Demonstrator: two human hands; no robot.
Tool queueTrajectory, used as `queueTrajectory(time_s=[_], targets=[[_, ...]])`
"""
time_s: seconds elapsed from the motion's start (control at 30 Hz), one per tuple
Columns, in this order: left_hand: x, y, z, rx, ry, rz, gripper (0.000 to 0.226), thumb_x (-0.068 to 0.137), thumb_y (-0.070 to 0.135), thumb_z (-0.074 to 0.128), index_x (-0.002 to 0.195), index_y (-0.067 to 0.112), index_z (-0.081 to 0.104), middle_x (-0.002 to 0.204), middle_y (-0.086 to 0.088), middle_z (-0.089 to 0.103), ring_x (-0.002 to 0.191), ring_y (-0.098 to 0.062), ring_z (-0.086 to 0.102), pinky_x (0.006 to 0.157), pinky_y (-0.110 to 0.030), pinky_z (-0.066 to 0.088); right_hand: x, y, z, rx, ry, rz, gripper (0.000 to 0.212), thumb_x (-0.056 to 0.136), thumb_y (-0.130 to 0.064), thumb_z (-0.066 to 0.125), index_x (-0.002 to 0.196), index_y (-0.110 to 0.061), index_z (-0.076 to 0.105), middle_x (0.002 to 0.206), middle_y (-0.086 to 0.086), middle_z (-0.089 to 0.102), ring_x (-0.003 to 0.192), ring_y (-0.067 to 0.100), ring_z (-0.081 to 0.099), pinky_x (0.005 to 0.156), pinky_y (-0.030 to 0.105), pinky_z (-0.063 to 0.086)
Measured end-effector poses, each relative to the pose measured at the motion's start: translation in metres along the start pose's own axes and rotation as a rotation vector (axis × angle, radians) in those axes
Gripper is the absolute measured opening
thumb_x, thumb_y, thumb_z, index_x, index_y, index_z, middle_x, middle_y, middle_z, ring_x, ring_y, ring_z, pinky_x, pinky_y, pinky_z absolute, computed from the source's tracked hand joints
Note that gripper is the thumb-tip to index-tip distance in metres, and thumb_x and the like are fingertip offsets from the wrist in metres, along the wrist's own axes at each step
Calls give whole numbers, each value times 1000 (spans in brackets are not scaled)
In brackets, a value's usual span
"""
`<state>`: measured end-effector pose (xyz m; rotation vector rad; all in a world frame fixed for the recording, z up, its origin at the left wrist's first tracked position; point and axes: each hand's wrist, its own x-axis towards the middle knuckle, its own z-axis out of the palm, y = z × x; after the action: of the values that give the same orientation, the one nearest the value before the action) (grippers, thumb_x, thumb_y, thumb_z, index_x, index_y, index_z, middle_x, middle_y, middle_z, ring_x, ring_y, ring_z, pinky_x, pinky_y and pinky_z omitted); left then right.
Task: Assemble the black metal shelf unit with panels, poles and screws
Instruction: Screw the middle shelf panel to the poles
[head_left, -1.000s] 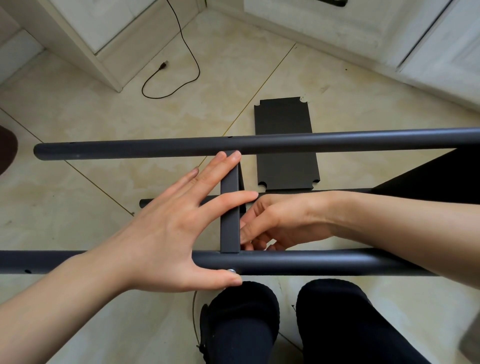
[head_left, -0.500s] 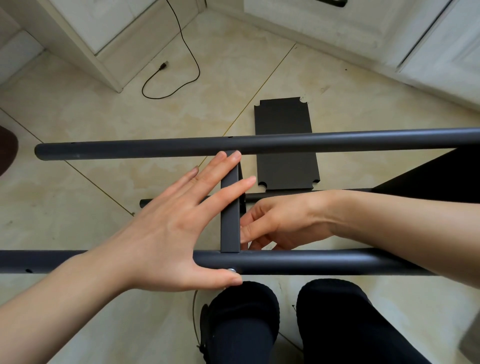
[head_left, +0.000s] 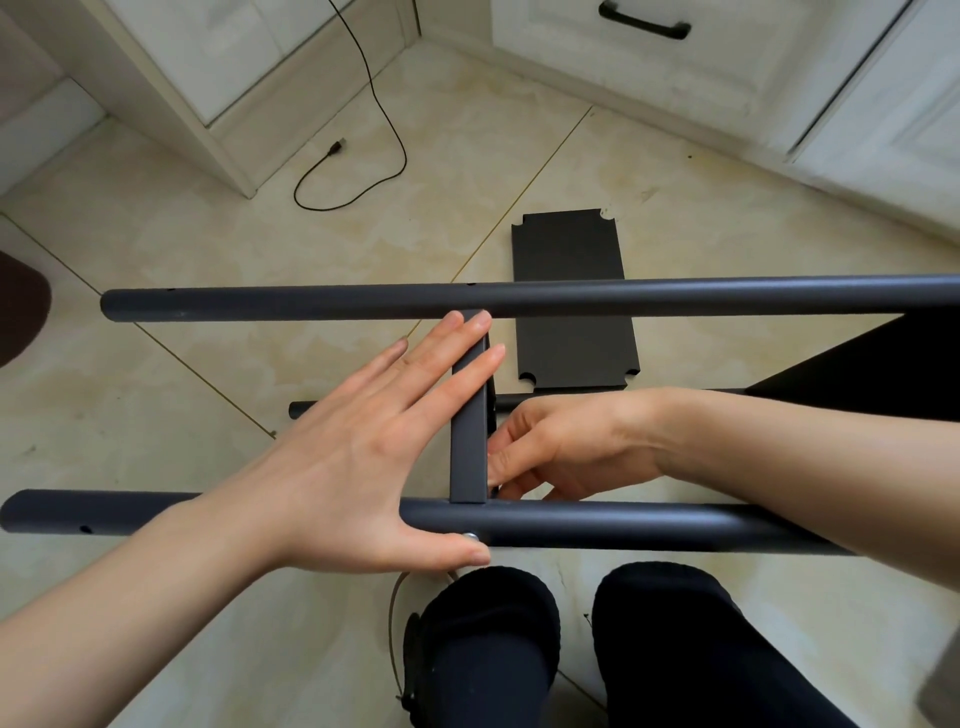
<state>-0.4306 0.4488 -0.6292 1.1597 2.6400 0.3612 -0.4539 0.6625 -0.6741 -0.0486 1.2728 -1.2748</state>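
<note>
Your frame is partly built: two long poles (head_left: 519, 299) cross mid-frame, joined by a panel edge (head_left: 469, 441), while a loose panel (head_left: 571, 312) lies on the floor above centre. Your left hand (head_left: 363, 457) presses flat, thumb beside the screw (head_left: 470, 537). Your right hand (head_left: 561, 447) curls behind the panel, perhaps pinching a fastener; hidden.

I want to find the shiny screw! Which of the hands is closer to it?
Left. The left hand's thumb touches the small silver screw head on the near black metal pole; the right hand works beyond that pole.
</note>
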Motion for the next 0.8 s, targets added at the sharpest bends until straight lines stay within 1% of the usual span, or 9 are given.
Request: queueTrajectory(time_s=[0.07,0.13,0.3,0.4,0.5,0.57,0.63,0.7,0.8], targets=[[0,0,0,12,3,3,120,72,83,55,162,22,5,169,6,-8,156,-15,-3,125,-46,16,-1,-1,1,-9,13,11,17,99,-13,55,108,-3,65,112,17,60,95,22,58,101,47,44],[0,-1,0,16,8,7,119,73,83,55,162,22,5,169,6,-7,156,-15,-2,122,-49,16,-2,-3,3,-19,32,21,20,98,-15,56,110,-1,65,114,17,60,90,19,59,98,43,45],[0,-1,0,26,26,0,118,73,87,51,162,21,7,170,6,-4,156,-12,-2,123,-45,16,-7,-4,5,-90,155,0,37,99,-16,57,121,12,59,109,17,60,98,24,55,100,42,45],[-1,1,-2,31,51,-12,118,73,87,51,161,18,14,169,5,2,155,-10,3,123,-41,22,-17,-6,8,-157,227,-33,25,99,-23,58,106,-3,71,102,12,68,91,18,62,86,34,51],[-5,6,-5,51,70,-35,115,73,85,53,160,16,22,168,5,9,155,-9,8,121,-34,24,-34,-6,10,-228,338,-63,18,97,-29,60,94,-20,76,99,5,74,84,12,67,80,28,54],[-8,9,-7,55,64,-53,112,74,85,49,160,19,21,168,8,8,154,-6,6,120,-30,22,-49,-6,11,-227,406,-81,18,97,-28,60,97,-19,76,95,2,75,82,10,68,75,23,56],[-11,13,-8,28,41,-95,111,75,87,44,161,25,13,167,15,-1,153,-2,5,119,-26,20,-65,-7,12,-239,470,-96,19,99,-26,59,97,-17,75,90,-1,75,80,9,70,72,21,56],[-15,18,-8,-4,22,-169,108,76,88,40,161,32,4,165,23,-9,151,-1,12,118,-25,19,-80,-8,14,-286,538,-103,19,100,-24,57,96,-17,74,87,-3,75,80,7,70,72,21,56],[-21,29,-6,-13,72,-263,101,78,84,41,160,35,9,165,23,2,149,-4,21,116,-25,21,-96,-9,19,-334,623,-120,20,100,-19,55,93,-16,73,81,-3,74,76,7,70,71,20,58]])
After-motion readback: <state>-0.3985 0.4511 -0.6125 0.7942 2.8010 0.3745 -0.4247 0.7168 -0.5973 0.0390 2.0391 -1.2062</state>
